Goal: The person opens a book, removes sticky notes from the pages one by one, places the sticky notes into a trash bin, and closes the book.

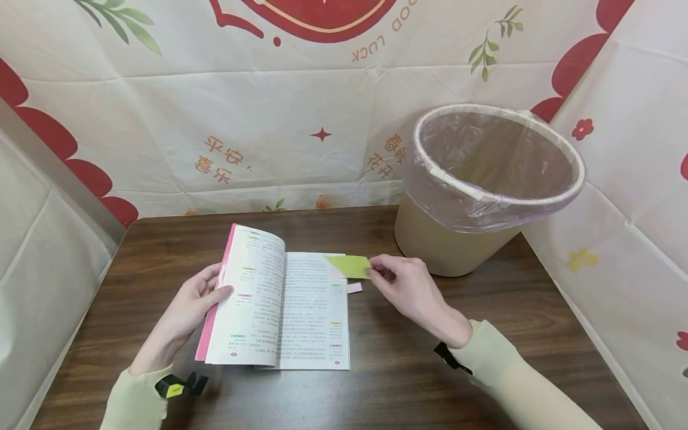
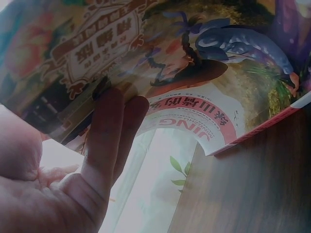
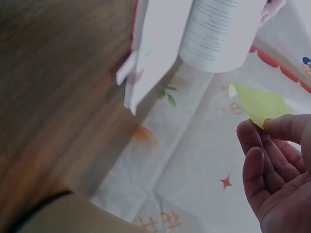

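A book (image 1: 316,316) lies open on the table, its left part raised and its right page flat. My left hand (image 1: 188,304) grips the raised left edge, the thumb on the page and the fingers behind on the colourful cover (image 2: 194,63). Between thumb and fingertips my right hand (image 1: 411,289) pinches a yellow-green paper slip (image 1: 352,266). Its pointed end overlaps the upper right page in the head view; the right wrist view shows the slip (image 3: 265,103) apart from the book. A small pale paper tab (image 1: 355,288) sticks out from the right page's edge.
A beige waste bin (image 1: 457,245) with a clear purplish liner stands at the table's back right. A printed white cloth (image 1: 290,119) hangs behind and at the sides. Dark wooden tabletop (image 1: 387,382) surrounds the book.
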Available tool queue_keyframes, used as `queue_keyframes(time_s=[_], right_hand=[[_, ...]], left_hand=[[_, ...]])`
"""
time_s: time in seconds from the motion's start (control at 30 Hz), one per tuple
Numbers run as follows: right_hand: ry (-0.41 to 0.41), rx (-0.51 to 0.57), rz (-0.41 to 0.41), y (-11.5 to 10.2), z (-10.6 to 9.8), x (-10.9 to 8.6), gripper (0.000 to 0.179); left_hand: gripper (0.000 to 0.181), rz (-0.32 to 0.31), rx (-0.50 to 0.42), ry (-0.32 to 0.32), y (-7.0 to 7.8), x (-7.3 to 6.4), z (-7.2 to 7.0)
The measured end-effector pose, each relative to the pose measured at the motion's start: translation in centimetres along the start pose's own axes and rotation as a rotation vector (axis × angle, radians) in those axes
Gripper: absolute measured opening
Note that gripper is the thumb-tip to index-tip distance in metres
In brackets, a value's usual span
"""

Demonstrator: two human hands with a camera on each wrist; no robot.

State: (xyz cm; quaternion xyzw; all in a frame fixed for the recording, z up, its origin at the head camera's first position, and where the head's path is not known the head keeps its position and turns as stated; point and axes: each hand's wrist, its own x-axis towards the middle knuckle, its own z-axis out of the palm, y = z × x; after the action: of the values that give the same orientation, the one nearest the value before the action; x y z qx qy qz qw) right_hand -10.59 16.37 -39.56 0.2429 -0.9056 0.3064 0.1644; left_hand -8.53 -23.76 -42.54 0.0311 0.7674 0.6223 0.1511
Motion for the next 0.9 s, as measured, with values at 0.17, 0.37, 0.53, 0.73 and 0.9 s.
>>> queue_keyframes(time_s=[0.17, 0.37, 0.53, 0.73, 0.9], right_hand=[[0.052, -0.018, -0.049, -0.4, -1.5, 0.3, 0.008], [0.123, -0.045, -0.114, -0.6, -3.0, 0.9, 0.013], [0.168, -0.058, -0.153, -0.6, -3.9, 1.3, 0.016], [0.194, -0.093, -0.18, -0.9, -5.1, 1.9, 0.015], [0.217, -0.119, -0.204, -1.5, -6.5, 2.6, 0.016]], left_hand=[[0.065, 0.001, 0.003, 0.0, 0.1, 0.0, 0.1], [0.063, 0.008, -0.004, -0.009, 0.2, -0.1, 0.1], [0.063, 0.007, -0.004, -0.011, 0.2, 0.0, 0.1], [0.064, -0.001, -0.002, -0.004, 0.3, -0.1, 0.2], [0.064, -0.001, -0.003, -0.007, 0.2, -0.1, 0.2]])
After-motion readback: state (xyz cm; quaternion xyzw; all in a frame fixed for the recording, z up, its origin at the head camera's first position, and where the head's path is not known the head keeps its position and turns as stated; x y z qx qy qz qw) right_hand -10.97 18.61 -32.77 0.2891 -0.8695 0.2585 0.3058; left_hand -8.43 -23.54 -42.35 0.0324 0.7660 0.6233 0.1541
